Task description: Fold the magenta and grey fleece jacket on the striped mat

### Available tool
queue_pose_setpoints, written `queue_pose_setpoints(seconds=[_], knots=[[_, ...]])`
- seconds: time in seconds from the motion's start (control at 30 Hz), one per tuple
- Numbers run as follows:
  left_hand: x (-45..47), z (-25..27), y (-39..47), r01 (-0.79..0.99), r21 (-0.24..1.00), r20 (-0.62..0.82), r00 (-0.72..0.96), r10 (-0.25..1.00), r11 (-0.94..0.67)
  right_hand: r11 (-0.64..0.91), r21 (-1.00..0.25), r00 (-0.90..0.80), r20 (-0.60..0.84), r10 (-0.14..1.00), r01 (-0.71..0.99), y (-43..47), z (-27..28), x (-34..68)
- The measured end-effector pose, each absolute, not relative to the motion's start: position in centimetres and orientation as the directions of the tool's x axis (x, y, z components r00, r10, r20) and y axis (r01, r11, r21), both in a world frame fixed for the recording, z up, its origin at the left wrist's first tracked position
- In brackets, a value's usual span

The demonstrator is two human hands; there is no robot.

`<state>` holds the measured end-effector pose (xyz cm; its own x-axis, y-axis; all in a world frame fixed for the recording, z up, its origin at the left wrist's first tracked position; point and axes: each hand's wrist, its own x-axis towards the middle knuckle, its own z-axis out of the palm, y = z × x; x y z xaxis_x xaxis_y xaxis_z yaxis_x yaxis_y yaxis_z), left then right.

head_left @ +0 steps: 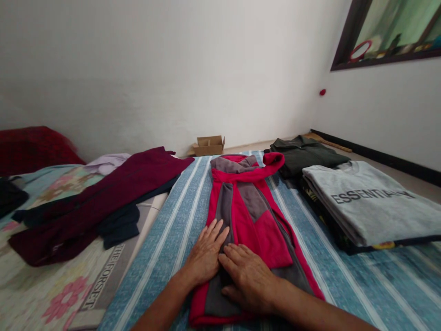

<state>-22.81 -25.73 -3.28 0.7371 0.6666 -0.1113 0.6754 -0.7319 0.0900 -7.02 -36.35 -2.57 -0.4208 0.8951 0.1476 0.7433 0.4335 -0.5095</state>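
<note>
A red and grey jacket (251, 207) lies on the blue striped sheet (161, 230), its sides folded inward into a long narrow shape. One red sleeve end (274, 160) sticks out at its far right. My left hand (208, 250) rests flat on the jacket's left part, fingers stretched forward. Beside it, my right hand (246, 276) presses on the middle of the lower half, its fingers out flat and nearly touching the left hand. Neither hand grips the cloth.
At right lie a folded grey shirt (375, 197) on a stack and a dark green garment (306, 154). To the left, a maroon garment (113, 197) lies over dark clothes on a flowered sheet (31, 285). A small cardboard box (208, 146) stands by the wall.
</note>
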Motion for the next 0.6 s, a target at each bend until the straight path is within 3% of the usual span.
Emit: queue_pose_setpoints(seconds=[0.3,0.5,0.6], knots=[[-23.0,-1.7,-29.4,0.693,0.064,-0.18,0.715,0.675,-0.718,0.434,-0.542,-0.464,0.09,0.881,0.72,-38.1,-3.3,-6.4],[-23.0,-2.2,-29.9,0.696,0.085,-0.181,0.715,0.676,-0.713,0.451,-0.545,-0.425,0.183,0.887,0.707,-38.9,-3.0,-6.5],[-22.9,-1.1,-30.6,0.702,0.108,-0.187,0.71,0.679,-0.704,0.426,-0.487,-0.308,0.305,0.901,0.763,-39.1,-2.4,-4.4]])
